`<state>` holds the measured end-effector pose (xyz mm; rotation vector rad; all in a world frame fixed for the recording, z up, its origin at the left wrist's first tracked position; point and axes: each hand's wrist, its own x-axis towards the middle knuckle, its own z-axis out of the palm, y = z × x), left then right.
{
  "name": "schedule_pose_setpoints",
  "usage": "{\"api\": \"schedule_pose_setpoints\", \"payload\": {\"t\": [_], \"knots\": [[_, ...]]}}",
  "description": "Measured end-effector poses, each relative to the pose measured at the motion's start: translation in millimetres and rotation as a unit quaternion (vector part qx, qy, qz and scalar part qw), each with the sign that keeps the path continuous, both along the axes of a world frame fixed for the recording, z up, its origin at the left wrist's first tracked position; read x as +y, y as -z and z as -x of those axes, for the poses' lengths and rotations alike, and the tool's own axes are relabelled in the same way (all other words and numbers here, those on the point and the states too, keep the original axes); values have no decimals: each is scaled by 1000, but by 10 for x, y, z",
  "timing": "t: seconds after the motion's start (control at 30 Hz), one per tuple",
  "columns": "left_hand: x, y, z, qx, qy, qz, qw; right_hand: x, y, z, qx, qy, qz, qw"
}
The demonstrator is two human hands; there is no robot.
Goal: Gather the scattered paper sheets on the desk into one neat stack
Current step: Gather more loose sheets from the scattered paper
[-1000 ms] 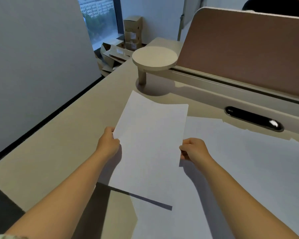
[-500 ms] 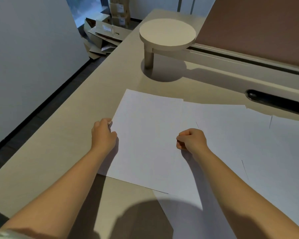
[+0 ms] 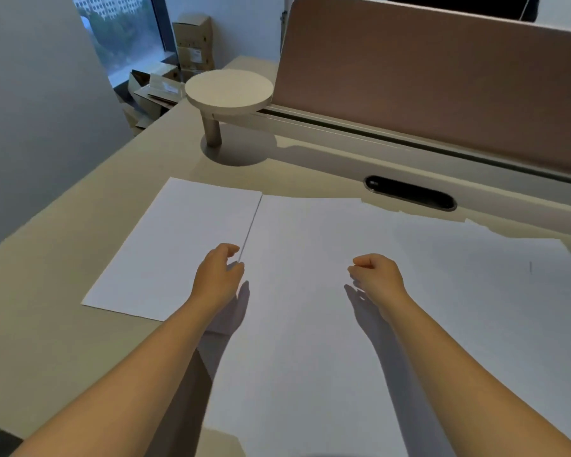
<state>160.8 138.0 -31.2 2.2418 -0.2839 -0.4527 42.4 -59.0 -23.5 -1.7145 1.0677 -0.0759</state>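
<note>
Several white paper sheets lie across the beige desk point(image 3: 63, 341). One sheet point(image 3: 178, 245) lies flat at the left, on its own. To its right is a middle sheet point(image 3: 297, 245) whose left edge is slightly raised. My left hand point(image 3: 218, 275) pinches that raised edge. My right hand point(image 3: 376, 275) is curled in a pinch at the sheet's right side, where its edge blends into the white paper beneath. More sheets point(image 3: 475, 308) overlap to the right and toward me.
A round beige stand point(image 3: 228, 90) on a short post rises at the back of the desk. Behind it runs a brown divider panel point(image 3: 442, 90) with a black cable slot point(image 3: 409, 192) below. Cardboard boxes point(image 3: 192, 44) sit by the window, beyond the desk's left edge.
The sheet I held in both hands now lies flat at the left. Both hands have let it go and moved right to the edges of the middle sheet.
</note>
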Motion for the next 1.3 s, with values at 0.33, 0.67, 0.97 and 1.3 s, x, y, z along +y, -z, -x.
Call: {"api": "schedule_pose_setpoints", "payload": {"t": [0.33,0.67,0.97,1.3], "knots": [[-469,414,964,-33,68,-274,959,-805,264,1386,249,-28,201,947],[-866,459,1238,-30,129,-315,940,-892,470,1520,282,-86,166,941],[-954,206,1250,-12,37,-254,966,-925,237,1494,182,-7,177,967],[-1016,164,1361,62,46,-211,974,-915,241,1638,232,-29,169,958]]}}
